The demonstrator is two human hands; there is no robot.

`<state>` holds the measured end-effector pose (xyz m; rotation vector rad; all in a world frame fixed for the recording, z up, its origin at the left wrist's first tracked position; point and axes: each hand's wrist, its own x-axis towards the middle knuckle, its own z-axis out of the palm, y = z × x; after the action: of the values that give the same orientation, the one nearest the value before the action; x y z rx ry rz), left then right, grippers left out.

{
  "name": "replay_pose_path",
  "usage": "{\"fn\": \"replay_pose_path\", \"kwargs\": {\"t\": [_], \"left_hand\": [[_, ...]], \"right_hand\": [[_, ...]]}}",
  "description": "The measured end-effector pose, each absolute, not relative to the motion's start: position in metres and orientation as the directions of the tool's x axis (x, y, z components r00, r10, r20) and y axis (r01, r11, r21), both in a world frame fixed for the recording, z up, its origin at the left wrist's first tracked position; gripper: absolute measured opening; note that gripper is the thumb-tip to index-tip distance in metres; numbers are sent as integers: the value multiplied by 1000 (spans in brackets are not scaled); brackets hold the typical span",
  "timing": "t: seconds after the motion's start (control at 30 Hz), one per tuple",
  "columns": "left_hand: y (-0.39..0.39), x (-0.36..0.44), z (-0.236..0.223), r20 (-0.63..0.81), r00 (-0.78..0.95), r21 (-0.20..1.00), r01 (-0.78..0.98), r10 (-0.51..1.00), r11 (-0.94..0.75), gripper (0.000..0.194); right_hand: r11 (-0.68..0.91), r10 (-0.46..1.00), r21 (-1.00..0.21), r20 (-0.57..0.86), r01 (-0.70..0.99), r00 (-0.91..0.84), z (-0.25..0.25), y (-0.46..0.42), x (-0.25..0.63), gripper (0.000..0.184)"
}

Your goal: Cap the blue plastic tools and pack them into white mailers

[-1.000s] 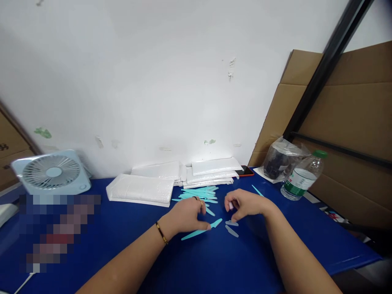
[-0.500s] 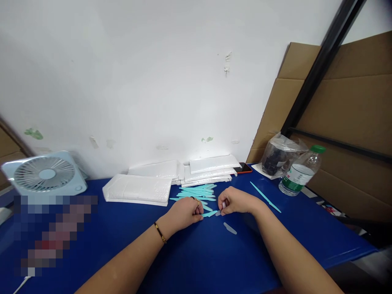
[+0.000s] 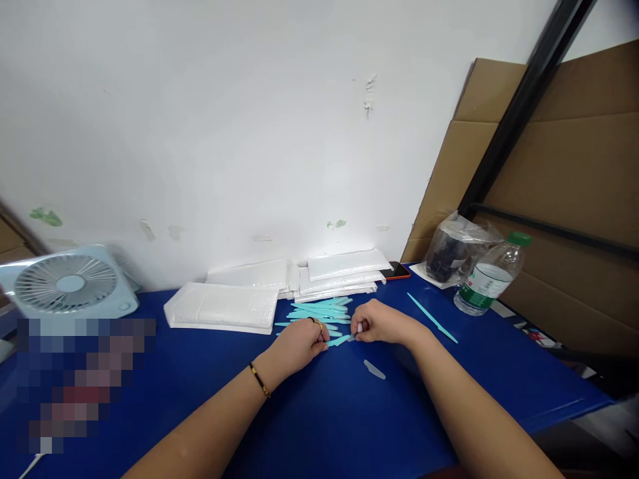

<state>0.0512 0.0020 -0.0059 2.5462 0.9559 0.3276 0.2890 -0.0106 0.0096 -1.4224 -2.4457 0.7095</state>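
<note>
My left hand (image 3: 302, 339) is closed on a turquoise eyebrow razor (image 3: 339, 340), whose end points to the right. Facing it, my right hand (image 3: 375, 322) pinches a small translucent blade cap (image 3: 352, 337) at that end; whether the cap sits around the blade or just beside it, I cannot tell. Behind my hands lies a loose pile of turquoise razors (image 3: 319, 311). Another clear cap (image 3: 374, 370) rests on the blue table in front of my right hand. A single razor (image 3: 432, 318) lies apart, to the right of that hand.
White bubble mailers (image 3: 222, 307) lie along the wall, with a second stack (image 3: 344, 266) behind the pile. A phone (image 3: 397, 271) lies beside them. A water bottle (image 3: 486, 283) and a bagged dark item (image 3: 446, 256) stand right. A fan (image 3: 70, 283) stands left on the blue table (image 3: 309, 426).
Both hands stay together at the razor and its cap, shifted only slightly up and left in view. The whole scene shifts a little the same way.
</note>
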Motion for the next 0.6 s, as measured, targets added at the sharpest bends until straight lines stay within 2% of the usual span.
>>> {"fn": "replay_pose_path", "kwargs": {"t": [0.2, 0.33, 0.47, 0.53, 0.6], "left_hand": [[2, 51, -6, 60, 752, 420, 578, 657, -700, 6], [0, 53, -8, 94, 763, 393, 561, 639, -728, 8], [-3, 57, -10, 149, 749, 337, 576, 646, -745, 10], [-4, 59, -9, 181, 738, 301, 588, 651, -751, 12], [-4, 59, -8, 187, 737, 265, 600, 650, -755, 13]], "right_hand": [[440, 844, -541, -23, 717, -536, 7, -10, 285, 14], [461, 833, -550, -2, 697, -553, 5, -10, 273, 14], [432, 869, -525, 24, 733, -495, 16, -15, 276, 12], [401, 882, -511, -11, 760, -472, 25, -22, 283, 16], [359, 870, -502, -126, 787, -477, 32, -31, 289, 24]]}}
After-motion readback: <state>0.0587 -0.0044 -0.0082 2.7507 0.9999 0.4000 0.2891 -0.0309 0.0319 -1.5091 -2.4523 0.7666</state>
